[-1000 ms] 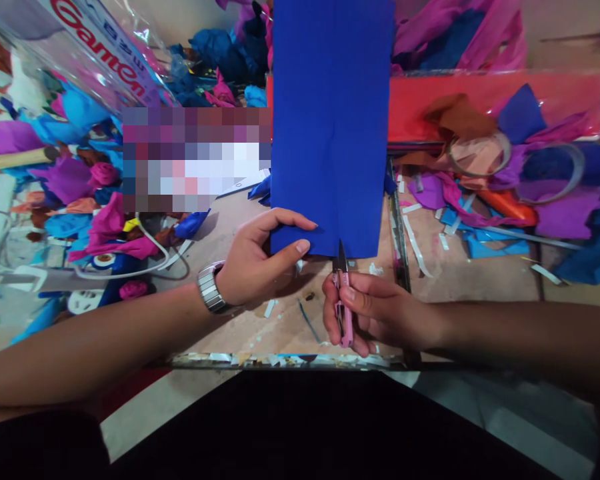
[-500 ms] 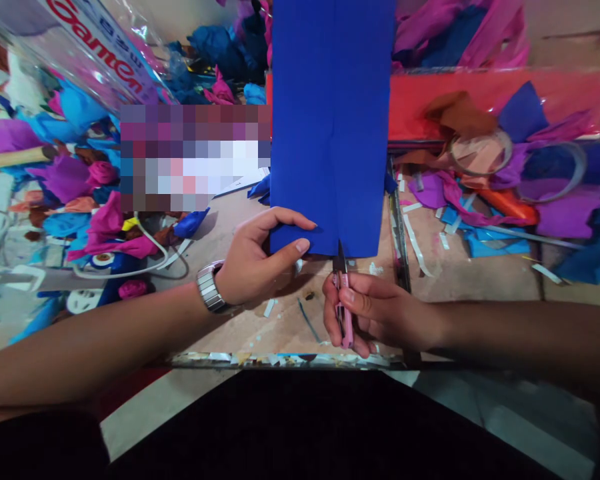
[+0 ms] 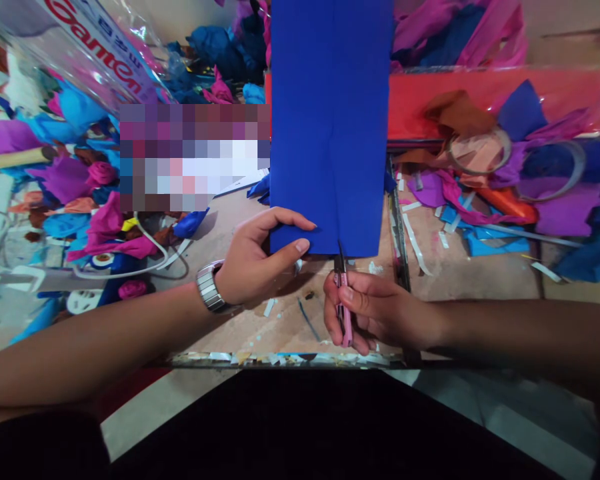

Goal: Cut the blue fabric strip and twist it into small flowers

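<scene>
A long blue sheet, like folded crepe paper [image 3: 330, 133], lies lengthwise in front of me, a lengthwise crease or slit showing near its middle. On its lower left corner rests my left hand [image 3: 263, 257], thumb and index finger spread apart over the sheet. My right hand [image 3: 365, 310] is closed around small pink-handled thread snips [image 3: 347, 317]. Their dark blades point away from me, with the tip over the sheet's near edge. Whether the blades have paper between them is hard to see.
Two tape rolls [image 3: 483, 153] lie among paper scraps at right. A red plastic-wrapped pack [image 3: 410, 103] crosses behind the blue sheet. At left are heaped colourful scraps [image 3: 65, 180], a white cable [image 3: 125, 274] and a printed plastic wrapper [image 3: 100, 50]. The table's near edge [image 3: 290, 359] is littered with bits.
The snips' handles look pressed slightly closer together in my right hand. My left hand and the blue sheet stay in place.
</scene>
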The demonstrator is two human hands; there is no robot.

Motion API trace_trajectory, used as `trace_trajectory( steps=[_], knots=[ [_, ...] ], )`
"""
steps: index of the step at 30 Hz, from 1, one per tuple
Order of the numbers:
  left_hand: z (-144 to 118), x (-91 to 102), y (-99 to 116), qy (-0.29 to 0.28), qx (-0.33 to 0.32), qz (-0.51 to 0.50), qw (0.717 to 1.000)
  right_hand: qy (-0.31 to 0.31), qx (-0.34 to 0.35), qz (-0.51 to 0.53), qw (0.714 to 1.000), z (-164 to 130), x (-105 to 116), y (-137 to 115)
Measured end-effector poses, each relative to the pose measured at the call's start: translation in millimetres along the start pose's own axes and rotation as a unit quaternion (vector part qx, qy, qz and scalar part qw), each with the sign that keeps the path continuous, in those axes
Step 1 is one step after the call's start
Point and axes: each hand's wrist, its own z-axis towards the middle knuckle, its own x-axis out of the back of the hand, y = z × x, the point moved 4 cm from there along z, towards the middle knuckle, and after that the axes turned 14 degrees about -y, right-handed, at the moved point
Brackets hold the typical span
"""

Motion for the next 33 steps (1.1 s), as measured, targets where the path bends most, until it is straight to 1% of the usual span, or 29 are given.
trace_trajectory(
  steps=[9,14,20,25,33],
  knots=[
    [0.3,-0.3,-4.3,-0.017,-0.002,-0.009,1.0,-0.012,0.017,0.004,1.0,-2.3,0.9,1.1],
    [0.4,-0.4,-3.0,-0.011,-0.009,-0.002,1.0,-0.01,0.032,0.004,0.999,-2.2,-0.1,-1.2],
    [0.8,0.9,-2.0,0.01,0.001,0.005,1.0,-0.01,0.026,-0.006,1.0,-3.7,-1.3,0.6],
    [0.7,1.0,-4.0,0.005,0.008,-0.001,1.0,-0.003,0.022,-0.012,1.0,-4.2,-2.2,1.2],
    [1.0,1.0,-4.0,-0.005,0.001,-0.004,1.0,0.001,0.006,-0.024,1.0,-3.6,-2.4,1.0]
  ],
)
